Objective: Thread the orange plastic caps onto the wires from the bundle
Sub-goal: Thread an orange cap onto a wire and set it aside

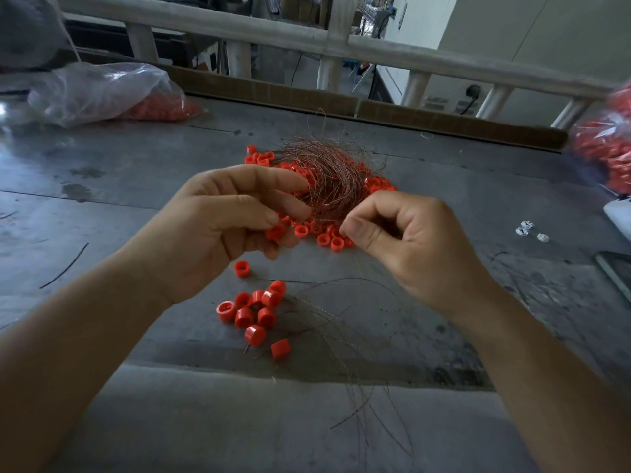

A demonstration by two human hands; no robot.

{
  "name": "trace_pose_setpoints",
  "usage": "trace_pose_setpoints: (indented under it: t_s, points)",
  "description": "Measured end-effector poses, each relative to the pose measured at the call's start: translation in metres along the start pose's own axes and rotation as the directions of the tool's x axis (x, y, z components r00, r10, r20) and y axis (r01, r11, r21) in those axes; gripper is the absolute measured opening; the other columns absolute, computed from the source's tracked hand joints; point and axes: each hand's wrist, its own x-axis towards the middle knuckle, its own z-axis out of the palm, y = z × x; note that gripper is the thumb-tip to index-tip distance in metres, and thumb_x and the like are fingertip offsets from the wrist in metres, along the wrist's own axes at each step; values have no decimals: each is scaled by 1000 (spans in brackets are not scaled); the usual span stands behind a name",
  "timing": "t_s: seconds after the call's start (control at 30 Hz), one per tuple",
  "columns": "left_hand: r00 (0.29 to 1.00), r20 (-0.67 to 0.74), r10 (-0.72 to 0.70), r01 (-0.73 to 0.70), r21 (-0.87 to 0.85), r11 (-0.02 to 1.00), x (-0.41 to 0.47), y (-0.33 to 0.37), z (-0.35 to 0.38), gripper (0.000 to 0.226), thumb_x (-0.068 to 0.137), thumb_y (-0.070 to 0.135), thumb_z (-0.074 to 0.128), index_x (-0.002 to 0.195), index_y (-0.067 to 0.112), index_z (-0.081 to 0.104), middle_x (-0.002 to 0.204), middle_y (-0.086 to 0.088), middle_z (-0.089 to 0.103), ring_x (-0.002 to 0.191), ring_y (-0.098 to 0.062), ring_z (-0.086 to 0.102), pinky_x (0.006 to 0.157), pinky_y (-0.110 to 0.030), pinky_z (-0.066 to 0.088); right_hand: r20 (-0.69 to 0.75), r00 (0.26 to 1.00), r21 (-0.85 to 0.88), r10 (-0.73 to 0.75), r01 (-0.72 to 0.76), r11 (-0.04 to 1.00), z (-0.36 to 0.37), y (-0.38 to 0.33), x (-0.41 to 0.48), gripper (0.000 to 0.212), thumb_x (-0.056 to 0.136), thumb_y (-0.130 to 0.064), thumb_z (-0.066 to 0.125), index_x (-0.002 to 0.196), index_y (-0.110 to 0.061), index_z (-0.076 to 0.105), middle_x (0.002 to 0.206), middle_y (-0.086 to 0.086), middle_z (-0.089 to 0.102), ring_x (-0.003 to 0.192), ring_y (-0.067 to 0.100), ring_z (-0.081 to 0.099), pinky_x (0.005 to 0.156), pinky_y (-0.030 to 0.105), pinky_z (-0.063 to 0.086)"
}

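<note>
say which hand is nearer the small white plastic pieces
Right. The right hand sits left of the small white plastic pieces; the left hand lies farther left.

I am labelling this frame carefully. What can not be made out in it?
Head view:
- Right hand: the wire it seems to pinch is too thin to follow, and its fingertips cover it.
- Left hand: fingers hide most of the held orange cap; whether it is threaded is unclear.
- Bag: blurred, cut off by the right edge.
- White pieces: too small to identify.

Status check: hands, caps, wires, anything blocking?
Left hand grips one orange cap. Right hand pinches near edge of wire bundle. Loose caps lie beneath. Nothing blocking.
</note>
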Motion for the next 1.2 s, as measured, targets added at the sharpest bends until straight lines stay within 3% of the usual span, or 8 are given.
trace_pose_setpoints:
  t_s: [0.1, 0.3, 0.4, 0.57, 0.7, 0.8, 1.07, 1.2]
  points:
    - [998, -58, -24, 36, 211, 977, 0, 2, -3, 28, 58, -3, 51, 67, 12, 73, 69, -5, 68, 53, -12, 62, 46, -18, 48, 75, 996, -114, 52, -44, 993, 1, 4, 1, 11, 82, -15, 66, 72, -12, 67, 67, -7, 58, 65, 7, 53, 57, 13, 42]
    - [988, -147, -39, 129, 673, 728, 2, -6, -8, 30, 71, -12, 67, 70, 18, 68, 66, 4, 70, 59, -17, 65, 54, -14, 51, 231, 965, -226, 125, -71, 971, 10, 6, -3, 3, 79, -21, 70, 81, -19, 69, 70, -12, 56, 73, 0, 53, 64, 9, 42]
    - [990, -134, -52, 134, 718, 683, 2, -10, -10, 33, 71, -9, 68, 69, 24, 69, 69, 9, 71, 63, -10, 67, 60, -15, 53, 292, 947, -265, 137, -57, 962, 13, 5, -3, 4, 77, -21, 71, 80, -20, 69, 64, -14, 55, 67, -8, 51, 62, 5, 39]
    - [981, -195, 9, 139, 728, 671, 6, -13, -16, 22, 72, 8, 70, 64, 28, 69, 63, 11, 69, 52, 3, 59, 50, -7, 46, 365, 913, -319, 183, -62, 946, 14, 7, -3, 10, 76, -31, 71, 79, -23, 68, 65, -16, 55, 63, -8, 51, 61, 4, 39]
    - [942, -291, 166, 173, 847, 503, 15, -27, -22, 14, 71, 19, 75, 75, 30, 67, 68, 15, 63, 64, 4, 58, 57, -7, 40, 327, 926, -272, 190, -101, 957, 11, 9, -2, 23, 70, -50, 66, 73, -27, 65, 64, -14, 57, 66, -8, 53, 59, 8, 41]
    - [941, -273, 200, 176, 900, 398, 22, -38, -24, 29, 68, 29, 78, 94, 24, 68, 79, 18, 55, 77, -5, 55, 63, -14, 35, 252, 950, -237, 186, -126, 963, 7, 10, 0, 37, 63, -60, 55, 75, -26, 65, 66, -12, 61, 68, -4, 55, 60, 9, 43]
    - [962, -159, 222, 79, 941, 328, 30, -46, -19, 33, 70, 11, 77, 97, 27, 66, 81, 17, 56, 73, 7, 54, 60, -5, 35, 70, 982, -218, 175, -156, 963, 1, 13, 2, 13, 76, -38, 66, 73, -26, 66, 70, -9, 65, 70, 2, 58, 65, 15, 47]
    - [974, -95, 203, 30, 953, 303, 30, -45, -16, 44, 72, 9, 76, 111, 26, 63, 88, 10, 57, 72, -4, 59, 64, -23, 48, 79, 979, -227, 186, -164, 960, 1, 13, 2, 14, 76, -39, 65, 74, -25, 66, 71, -9, 65, 70, 3, 58, 66, 17, 47]
